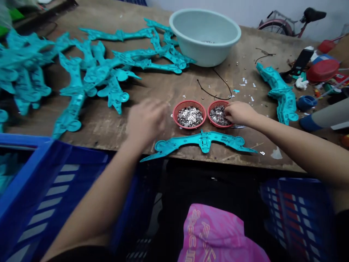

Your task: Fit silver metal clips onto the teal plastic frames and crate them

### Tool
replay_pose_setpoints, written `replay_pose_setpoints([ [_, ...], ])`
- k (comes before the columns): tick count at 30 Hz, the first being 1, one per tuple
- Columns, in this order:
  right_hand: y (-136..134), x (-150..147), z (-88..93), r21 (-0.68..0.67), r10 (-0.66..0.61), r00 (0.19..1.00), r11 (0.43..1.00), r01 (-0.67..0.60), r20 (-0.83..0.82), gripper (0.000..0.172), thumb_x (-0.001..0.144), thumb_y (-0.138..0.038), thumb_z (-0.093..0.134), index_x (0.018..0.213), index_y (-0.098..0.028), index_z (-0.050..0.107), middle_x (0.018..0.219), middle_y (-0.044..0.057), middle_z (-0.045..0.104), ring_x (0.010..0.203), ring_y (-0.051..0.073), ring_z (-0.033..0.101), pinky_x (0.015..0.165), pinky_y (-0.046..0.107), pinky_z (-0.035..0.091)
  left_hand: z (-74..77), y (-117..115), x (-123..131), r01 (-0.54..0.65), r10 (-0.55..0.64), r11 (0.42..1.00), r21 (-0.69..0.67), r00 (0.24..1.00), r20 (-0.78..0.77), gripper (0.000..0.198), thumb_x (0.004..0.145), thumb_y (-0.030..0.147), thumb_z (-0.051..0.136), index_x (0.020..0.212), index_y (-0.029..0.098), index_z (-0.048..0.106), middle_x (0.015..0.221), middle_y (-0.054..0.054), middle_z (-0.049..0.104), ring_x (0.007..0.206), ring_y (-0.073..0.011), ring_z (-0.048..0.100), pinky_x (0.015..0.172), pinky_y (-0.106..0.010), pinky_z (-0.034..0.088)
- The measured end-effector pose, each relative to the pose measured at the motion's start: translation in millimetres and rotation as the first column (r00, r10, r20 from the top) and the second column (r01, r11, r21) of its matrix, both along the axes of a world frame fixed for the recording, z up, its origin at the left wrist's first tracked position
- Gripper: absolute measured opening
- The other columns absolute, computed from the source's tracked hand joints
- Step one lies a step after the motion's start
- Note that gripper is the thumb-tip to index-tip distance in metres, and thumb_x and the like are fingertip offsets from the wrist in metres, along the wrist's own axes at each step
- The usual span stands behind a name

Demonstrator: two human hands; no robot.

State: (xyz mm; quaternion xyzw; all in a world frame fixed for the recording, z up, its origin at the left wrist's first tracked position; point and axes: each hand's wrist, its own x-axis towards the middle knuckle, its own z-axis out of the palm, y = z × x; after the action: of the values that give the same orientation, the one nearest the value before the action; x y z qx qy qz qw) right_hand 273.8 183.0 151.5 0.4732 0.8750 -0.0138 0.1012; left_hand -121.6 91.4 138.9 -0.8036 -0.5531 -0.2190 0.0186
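My right hand (241, 112) reaches over the rim of the smaller red basket (216, 115), its fingers drawn together among small metal pieces. Whatever they grip is hidden. Just left of that stands a larger red basket (190, 115), filled with shiny flat metal pieces. My left hand (148, 122) hovers left of it, smeared by motion, so its fingers cannot be made out. A turquoise bow-shaped plastic part (205, 142) lies along the table's front edge, below both baskets, touched by neither hand.
Many turquoise parts (89, 74) are heaped at the left; a short stack (280, 94) lies right. A pale basin (204, 34) stands behind the baskets, near a black cord (215, 95). Blue crates (51, 182) flank me below the table (169, 85).
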Motion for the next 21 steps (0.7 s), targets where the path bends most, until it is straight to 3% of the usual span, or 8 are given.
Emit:
replay_pose_setpoints([
  [2,-7.6,1.5,6.8,0.046,0.006,0.999,0.999,-0.004,-0.043,0.018,0.097,-0.022,0.064,0.101,-0.019,0.081,0.112,0.016,0.082,0.102,0.033,0.074,0.078,0.038,0.051,-8.8,56.1,-51.9,-0.248,0.246,0.968,0.031,0.968,0.056,0.082,0.112,0.075,0.045,0.164,0.014,0.061,0.172,-0.016,0.058,0.164,-0.0414,0.045,0.124,-0.072,0.045],
  [4,-15.8,4.6,13.3,0.080,0.000,0.995,0.997,0.008,-0.100,0.019,0.095,-0.020,0.062,0.102,-0.017,0.079,0.104,0.017,0.080,0.095,0.032,0.073,0.079,0.039,0.050,-31.1,104.6,-99.0,-0.436,0.431,0.900,-0.012,0.886,0.171,0.116,0.094,0.102,0.043,0.163,0.010,0.060,0.179,-0.017,0.048,0.172,-0.0468,0.029,0.122,-0.076,0.037],
  [6,-22.8,10.2,17.4,0.094,-0.010,0.982,0.995,0.028,-0.188,0.020,0.092,-0.020,0.063,0.104,-0.017,0.079,0.099,0.014,0.079,0.091,0.030,0.071,0.080,0.038,0.049,-56.5,134.2,-128.5,-0.501,0.508,0.861,-0.085,0.846,0.163,0.127,0.076,0.114,0.040,0.131,0.007,0.081,0.175,-0.023,0.051,0.170,-0.0568,0.029,0.120,-0.081,0.034],
  [8,-26.3,17.0,17.9,0.088,-0.017,0.955,0.995,0.045,-0.297,0.025,0.092,-0.019,0.062,0.110,-0.018,0.080,0.101,0.013,0.080,0.093,0.029,0.070,0.083,0.038,0.050,-73.9,140.7,-133.0,-0.510,0.523,0.852,-0.117,0.842,0.135,0.127,0.075,0.115,0.033,0.118,0.007,0.085,0.177,-0.024,0.049,0.170,-0.0567,0.031,0.121,-0.081,0.030],
  [11,-24.2,25.0,12.4,0.054,0.001,0.920,0.998,0.022,-0.392,0.032,0.097,-0.019,0.058,0.116,-0.018,0.084,0.113,0.014,0.081,0.103,0.030,0.072,0.094,0.041,0.054,-75.2,115.0,-98.3,-0.453,0.473,0.873,-0.181,0.877,0.082,0.128,0.081,0.112,0.041,0.126,-0.002,0.080,0.183,-0.030,0.036,0.167,-0.0580,0.030,0.123,-0.082,0.030],
  [14,-18.3,27.0,3.4,0.031,0.036,0.911,0.999,-0.026,-0.411,0.033,0.102,-0.020,0.056,0.113,-0.018,0.087,0.116,0.015,0.081,0.111,0.032,0.072,0.102,0.044,0.055,-55.5,70.2,-46.0,-0.343,0.358,0.905,-0.252,0.934,0.014,0.110,0.094,0.093,0.064,0.149,-0.002,0.068,0.185,-0.033,0.029,0.163,-0.0614,0.032,0.124,-0.085,0.036],
  [18,-17.5,23.9,-4.1,0.016,0.061,0.882,0.998,-0.061,-0.467,0.030,0.103,-0.019,0.058,0.111,-0.016,0.087,0.121,0.016,0.081,0.116,0.032,0.073,0.107,0.044,0.055,-28.0,22.7,-12.2,-0.132,0.153,0.950,-0.283,0.987,0.054,0.082,0.113,0.067,0.058,0.175,0.015,0.046,0.181,-0.019,0.047,0.163,-0.0432,0.049,0.133,-0.066,0.042],
  [21,-22.4,22.4,-2.9,0.046,0.047,0.867,0.999,-0.028,-0.497,0.031,0.105,-0.019,0.057,0.114,-0.016,0.086,0.122,0.016,0.082,0.116,0.032,0.073,0.107,0.044,0.055,-18.0,0.7,-21.3,-0.143,0.167,0.967,-0.212,0.981,0.100,0.063,0.114,0.057,0.054,0.160,0.016,0.064,0.167,-0.014,0.065,0.151,-0.0349,0.063,0.131,-0.055,0.049],
])
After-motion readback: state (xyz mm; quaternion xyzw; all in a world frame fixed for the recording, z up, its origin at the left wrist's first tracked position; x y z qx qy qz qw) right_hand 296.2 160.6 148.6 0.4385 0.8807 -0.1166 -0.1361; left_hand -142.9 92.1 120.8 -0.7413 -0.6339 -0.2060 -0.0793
